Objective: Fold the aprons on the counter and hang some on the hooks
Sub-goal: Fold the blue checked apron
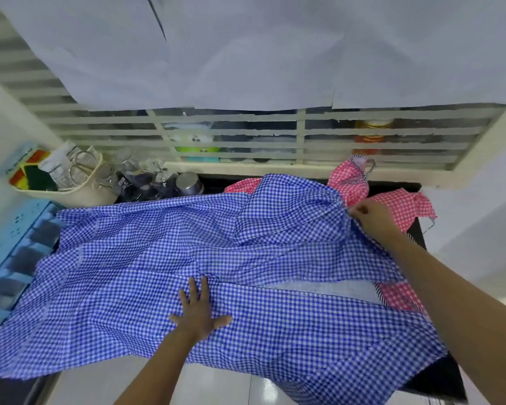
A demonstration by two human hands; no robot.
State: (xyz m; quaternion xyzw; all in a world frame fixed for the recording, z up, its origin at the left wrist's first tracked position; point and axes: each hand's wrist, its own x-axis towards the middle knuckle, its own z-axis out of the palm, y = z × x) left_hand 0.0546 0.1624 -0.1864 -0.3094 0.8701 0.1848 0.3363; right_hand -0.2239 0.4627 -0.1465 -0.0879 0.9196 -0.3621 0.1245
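A blue-and-white checked apron (135, 258) lies spread over the dark counter (444, 381), covering most of it and hanging over the front edge. My left hand (199, 314) presses flat on it near the front, fingers straight and spread. At the far right, my right hand (371, 214) pinches a bunched part of the blue apron's edge. Under and behind it lies a pink-and-white checked apron (403, 206), showing at the back right and again at the right side (398, 296). No hooks are in view.
A cream basket (70, 194) with sponges and glass jars stands at the back left, with a steel cup (189, 184) beside it. A light blue rack (9, 258) sits at the left. A barred window (246, 141) runs behind the counter. White floor tiles (216, 387) show below.
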